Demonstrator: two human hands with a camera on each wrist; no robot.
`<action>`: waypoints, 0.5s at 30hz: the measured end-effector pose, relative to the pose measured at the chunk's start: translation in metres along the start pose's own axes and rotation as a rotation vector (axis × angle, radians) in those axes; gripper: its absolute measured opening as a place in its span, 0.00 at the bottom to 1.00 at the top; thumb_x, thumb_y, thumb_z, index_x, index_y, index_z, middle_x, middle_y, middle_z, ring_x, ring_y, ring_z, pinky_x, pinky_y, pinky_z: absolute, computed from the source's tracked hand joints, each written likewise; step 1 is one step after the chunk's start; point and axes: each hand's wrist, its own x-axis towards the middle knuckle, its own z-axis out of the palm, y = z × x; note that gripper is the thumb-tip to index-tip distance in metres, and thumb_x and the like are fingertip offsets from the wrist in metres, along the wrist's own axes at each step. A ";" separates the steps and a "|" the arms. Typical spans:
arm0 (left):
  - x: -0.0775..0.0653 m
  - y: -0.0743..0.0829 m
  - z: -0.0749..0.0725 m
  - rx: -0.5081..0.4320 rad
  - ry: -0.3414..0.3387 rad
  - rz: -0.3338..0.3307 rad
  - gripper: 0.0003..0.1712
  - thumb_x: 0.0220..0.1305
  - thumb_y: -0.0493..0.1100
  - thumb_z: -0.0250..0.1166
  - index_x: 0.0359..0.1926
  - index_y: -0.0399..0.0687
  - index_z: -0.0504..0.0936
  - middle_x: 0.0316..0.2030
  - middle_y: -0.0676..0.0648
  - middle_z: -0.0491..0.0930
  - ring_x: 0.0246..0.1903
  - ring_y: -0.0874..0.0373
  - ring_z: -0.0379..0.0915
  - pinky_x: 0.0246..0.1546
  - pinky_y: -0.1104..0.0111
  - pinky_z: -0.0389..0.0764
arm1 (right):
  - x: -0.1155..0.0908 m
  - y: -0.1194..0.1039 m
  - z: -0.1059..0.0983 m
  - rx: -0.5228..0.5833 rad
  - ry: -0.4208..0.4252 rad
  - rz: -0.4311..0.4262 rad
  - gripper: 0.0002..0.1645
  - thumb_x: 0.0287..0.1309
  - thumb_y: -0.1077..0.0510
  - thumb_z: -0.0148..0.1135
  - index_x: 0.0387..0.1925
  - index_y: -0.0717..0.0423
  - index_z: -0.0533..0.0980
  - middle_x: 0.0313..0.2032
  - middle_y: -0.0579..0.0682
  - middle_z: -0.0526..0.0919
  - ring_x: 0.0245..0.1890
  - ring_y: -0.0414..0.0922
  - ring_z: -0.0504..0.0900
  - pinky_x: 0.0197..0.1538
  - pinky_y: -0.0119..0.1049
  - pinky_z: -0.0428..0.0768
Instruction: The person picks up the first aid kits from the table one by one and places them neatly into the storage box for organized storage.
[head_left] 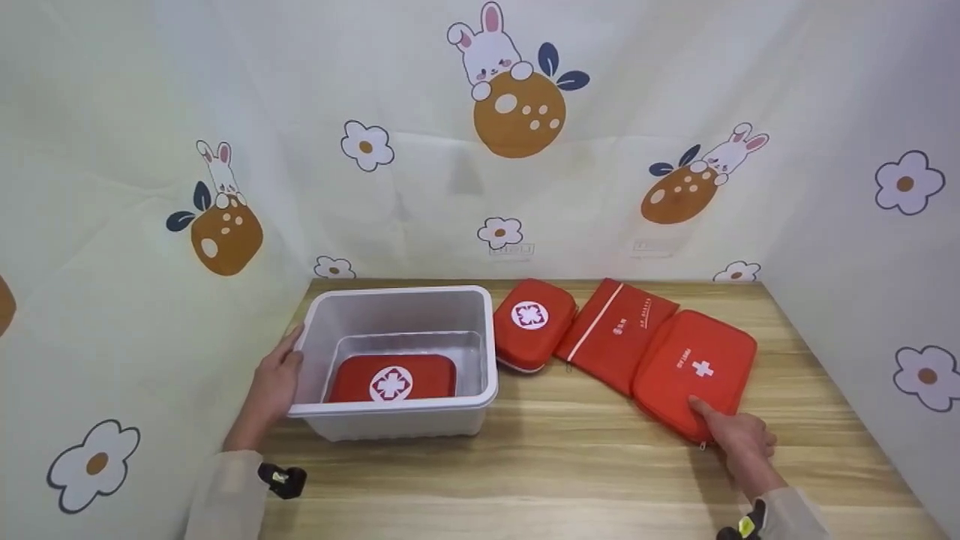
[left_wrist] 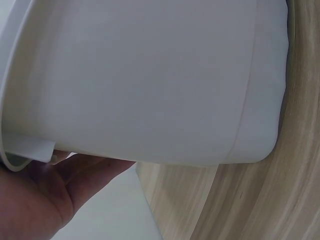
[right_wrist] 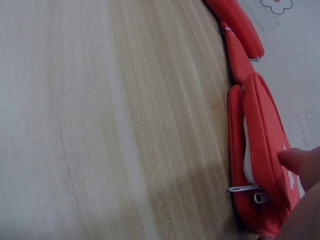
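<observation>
The left hand [head_left: 274, 379] grips the tub's [head_left: 394, 424] rim, which hides the red case's [head_left: 431, 371] near edge; the right hand's [head_left: 742, 437] fingers pinch the rightmost pouch [head_left: 686, 360] on the counter [head_left: 562, 469], fingertips hidden.

Counted one left hand [head_left: 275, 379] and one right hand [head_left: 739, 435], with two sleeves [head_left: 225, 495] and two wrist cameras [head_left: 283, 481]. Found one table [head_left: 585, 480] and one bin [head_left: 394, 426]. Tallied four red kits [head_left: 600, 352]: one case [head_left: 394, 380] in the bin, one case [head_left: 534, 324] beside it, one pouch [head_left: 613, 332] and one bag [head_left: 694, 375]. Could not settle, from the right wrist view, the red layer [right_wrist: 237, 150] under the bag as part of it or a fifth. Made out two zip pulls [right_wrist: 245, 189] by that layer. On three walls [head_left: 600, 247], saw three rabbits [head_left: 489, 56], six leaves [head_left: 549, 58], seven flowers [head_left: 366, 146], two small prints [head_left: 511, 250] and four oranges [head_left: 517, 129], one cut off at the left edge.
</observation>
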 end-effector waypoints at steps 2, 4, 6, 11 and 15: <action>0.000 0.000 0.000 -0.001 -0.001 -0.004 0.32 0.80 0.49 0.30 0.81 0.60 0.42 0.80 0.42 0.37 0.80 0.38 0.32 0.78 0.41 0.42 | 0.001 0.000 -0.002 -0.028 -0.032 -0.002 0.63 0.56 0.26 0.59 0.63 0.81 0.58 0.51 0.71 0.60 0.53 0.63 0.60 0.48 0.46 0.72; 0.000 0.000 0.000 -0.001 0.001 -0.006 0.32 0.80 0.49 0.30 0.81 0.61 0.42 0.80 0.42 0.38 0.80 0.38 0.32 0.78 0.41 0.42 | 0.002 0.000 -0.004 -0.045 -0.061 -0.009 0.62 0.57 0.26 0.58 0.64 0.80 0.59 0.52 0.70 0.61 0.54 0.63 0.59 0.49 0.46 0.72; 0.001 0.000 0.000 0.000 0.000 -0.005 0.32 0.80 0.48 0.30 0.81 0.61 0.42 0.80 0.42 0.38 0.80 0.38 0.32 0.78 0.41 0.42 | 0.002 0.000 -0.006 -0.045 -0.082 -0.017 0.61 0.57 0.26 0.58 0.64 0.78 0.59 0.53 0.69 0.62 0.55 0.63 0.59 0.51 0.48 0.72; 0.001 0.000 0.000 0.001 0.014 0.019 0.32 0.79 0.46 0.32 0.81 0.57 0.44 0.80 0.40 0.40 0.79 0.38 0.34 0.78 0.42 0.43 | 0.001 0.002 -0.009 -0.006 -0.062 -0.075 0.55 0.56 0.30 0.63 0.61 0.76 0.64 0.50 0.68 0.67 0.51 0.62 0.64 0.50 0.48 0.73; 0.002 0.000 -0.001 0.002 0.025 0.029 0.32 0.79 0.44 0.34 0.80 0.55 0.45 0.80 0.39 0.41 0.79 0.38 0.35 0.78 0.43 0.43 | 0.000 -0.001 -0.009 0.105 -0.049 -0.084 0.53 0.57 0.37 0.65 0.63 0.78 0.61 0.50 0.66 0.69 0.51 0.59 0.67 0.53 0.46 0.73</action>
